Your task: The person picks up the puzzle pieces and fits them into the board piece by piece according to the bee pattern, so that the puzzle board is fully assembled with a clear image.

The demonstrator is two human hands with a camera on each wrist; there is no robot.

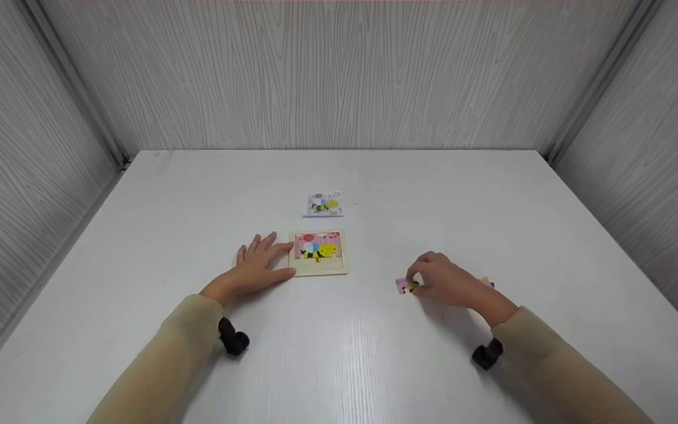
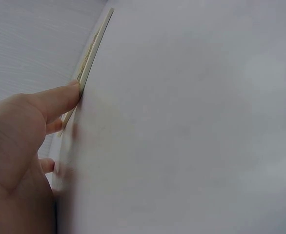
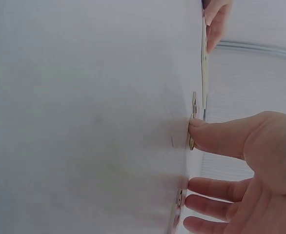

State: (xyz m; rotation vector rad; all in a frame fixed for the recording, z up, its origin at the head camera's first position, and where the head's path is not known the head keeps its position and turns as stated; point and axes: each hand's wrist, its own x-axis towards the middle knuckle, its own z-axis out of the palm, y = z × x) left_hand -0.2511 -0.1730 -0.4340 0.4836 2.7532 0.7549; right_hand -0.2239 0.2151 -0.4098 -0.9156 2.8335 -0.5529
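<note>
- Here, pinching a puzzle piece (image 1: pixel 414 287) between fingers (image 1: pixel 423 265) of the right hand (image 1: pixel 449 284), down at the counter (image 1: pixel 303 365).
- Touching the puzzle board (image 1: pixel 321 267) along its left edge with outspread left hand (image 1: pixel 256 266).

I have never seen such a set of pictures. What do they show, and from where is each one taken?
There is no machine: a person works with bare hands. The wide picture comes from the head, looking forward and down. The other two come from the left and right wrists, each looking at that hand's work. On the white table lies a board with a partly filled puzzle, and beyond it a card with a similar picture. The left hand touches the board's left side. The right hand pinches a small piece; a pink piece is beside it. More shows behind the right wrist, mostly hidden.
</note>
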